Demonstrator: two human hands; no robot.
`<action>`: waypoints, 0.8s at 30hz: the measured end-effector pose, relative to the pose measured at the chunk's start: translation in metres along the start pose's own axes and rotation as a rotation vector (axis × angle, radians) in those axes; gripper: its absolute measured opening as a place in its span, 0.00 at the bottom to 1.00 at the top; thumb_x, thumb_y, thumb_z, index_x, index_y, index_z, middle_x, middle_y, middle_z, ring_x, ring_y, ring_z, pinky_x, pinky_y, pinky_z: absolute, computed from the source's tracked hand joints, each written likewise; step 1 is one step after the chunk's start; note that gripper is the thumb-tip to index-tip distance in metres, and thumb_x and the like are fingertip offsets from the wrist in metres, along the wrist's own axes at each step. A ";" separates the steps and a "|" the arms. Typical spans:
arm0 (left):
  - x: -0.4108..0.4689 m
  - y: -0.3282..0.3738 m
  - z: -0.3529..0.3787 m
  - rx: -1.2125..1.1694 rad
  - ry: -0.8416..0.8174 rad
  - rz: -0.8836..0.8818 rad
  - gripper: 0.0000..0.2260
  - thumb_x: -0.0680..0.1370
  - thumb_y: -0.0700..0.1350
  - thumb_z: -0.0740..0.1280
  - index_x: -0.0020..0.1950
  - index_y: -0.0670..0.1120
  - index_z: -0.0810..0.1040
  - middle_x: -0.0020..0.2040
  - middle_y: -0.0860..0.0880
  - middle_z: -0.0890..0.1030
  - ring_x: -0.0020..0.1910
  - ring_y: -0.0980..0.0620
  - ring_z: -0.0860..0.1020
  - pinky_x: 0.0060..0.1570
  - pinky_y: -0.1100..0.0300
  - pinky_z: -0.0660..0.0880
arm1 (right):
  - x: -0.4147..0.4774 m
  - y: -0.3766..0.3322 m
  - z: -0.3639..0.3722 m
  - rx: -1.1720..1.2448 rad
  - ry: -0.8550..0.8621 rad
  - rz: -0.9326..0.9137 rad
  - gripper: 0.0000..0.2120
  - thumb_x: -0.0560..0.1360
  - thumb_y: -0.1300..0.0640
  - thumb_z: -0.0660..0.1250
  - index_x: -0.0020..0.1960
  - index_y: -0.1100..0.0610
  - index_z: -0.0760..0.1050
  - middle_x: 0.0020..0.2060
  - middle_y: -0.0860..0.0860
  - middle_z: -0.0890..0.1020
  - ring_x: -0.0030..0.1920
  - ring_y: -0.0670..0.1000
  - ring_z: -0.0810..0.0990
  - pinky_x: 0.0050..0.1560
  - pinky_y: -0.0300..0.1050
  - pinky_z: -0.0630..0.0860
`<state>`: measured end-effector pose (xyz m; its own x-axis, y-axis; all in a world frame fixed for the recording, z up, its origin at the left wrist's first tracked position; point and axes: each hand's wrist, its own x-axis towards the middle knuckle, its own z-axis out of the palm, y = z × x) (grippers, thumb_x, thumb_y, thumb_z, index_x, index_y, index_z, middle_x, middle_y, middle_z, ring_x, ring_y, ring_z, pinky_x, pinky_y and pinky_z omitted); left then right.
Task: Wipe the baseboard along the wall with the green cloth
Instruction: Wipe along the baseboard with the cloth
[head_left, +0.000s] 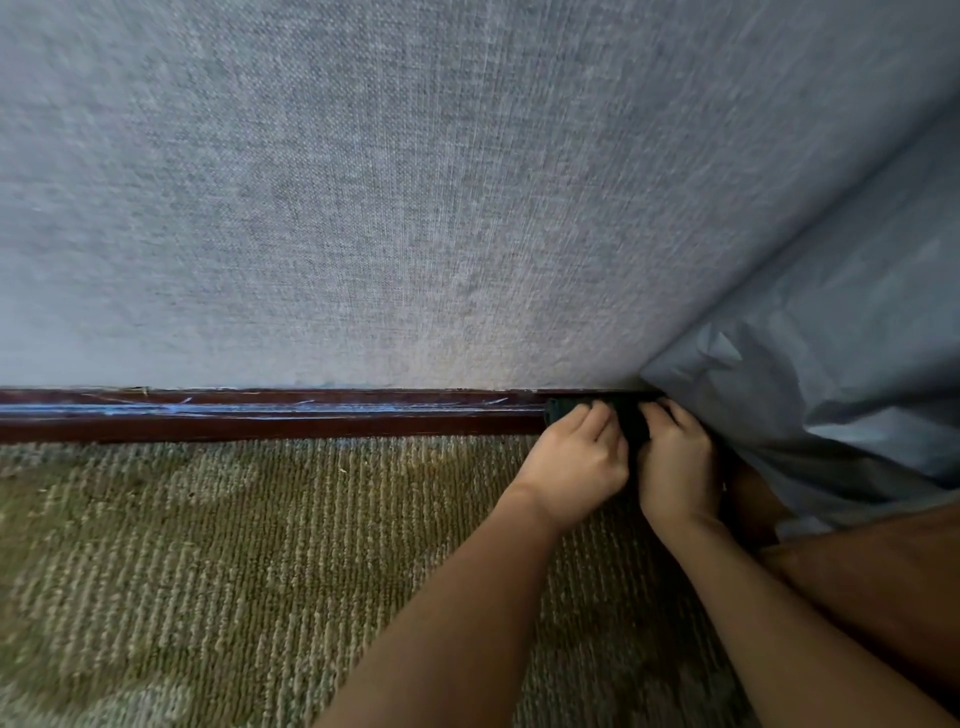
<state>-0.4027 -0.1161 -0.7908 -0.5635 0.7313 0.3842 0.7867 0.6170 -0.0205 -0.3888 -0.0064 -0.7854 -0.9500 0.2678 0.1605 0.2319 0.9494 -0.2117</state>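
A dark red-brown baseboard (260, 415) runs along the foot of the grey fabric-textured wall (415, 208). The dark green cloth (631, 415) lies bunched against the baseboard at its right end. My left hand (574, 462) and my right hand (678, 462) sit side by side on the cloth, fingers curled round it, holding it to the baseboard. Most of the cloth is hidden under both hands.
A grey-blue curtain or sheet (831, 389) hangs down at the right, reaching the floor just right of my hands. An olive ribbed carpet (234, 571) covers the floor. My knee or leg (883, 571) shows at the right.
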 end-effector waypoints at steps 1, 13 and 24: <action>-0.001 0.000 -0.002 -0.001 -0.015 -0.002 0.14 0.70 0.39 0.58 0.38 0.43 0.84 0.39 0.47 0.84 0.41 0.50 0.80 0.42 0.62 0.73 | 0.000 0.000 0.000 -0.003 0.004 0.002 0.15 0.68 0.76 0.62 0.54 0.71 0.77 0.54 0.68 0.77 0.56 0.66 0.75 0.59 0.57 0.70; -0.010 -0.004 -0.018 0.035 -0.118 -0.043 0.18 0.70 0.40 0.53 0.38 0.46 0.84 0.38 0.49 0.84 0.39 0.54 0.80 0.40 0.64 0.74 | -0.007 -0.016 0.003 0.057 0.042 -0.064 0.16 0.64 0.80 0.63 0.50 0.73 0.77 0.45 0.71 0.79 0.47 0.68 0.78 0.51 0.57 0.74; -0.018 -0.013 -0.029 0.045 -0.145 -0.116 0.20 0.68 0.41 0.51 0.37 0.48 0.84 0.35 0.52 0.83 0.38 0.56 0.79 0.39 0.66 0.74 | -0.004 -0.026 0.001 0.022 -0.085 -0.111 0.14 0.68 0.76 0.62 0.52 0.71 0.75 0.49 0.69 0.77 0.51 0.65 0.76 0.53 0.53 0.71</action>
<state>-0.3958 -0.1456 -0.7707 -0.6825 0.6870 0.2497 0.7045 0.7093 -0.0260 -0.3908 -0.0325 -0.7813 -0.9841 0.1455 0.1023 0.1205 0.9684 -0.2186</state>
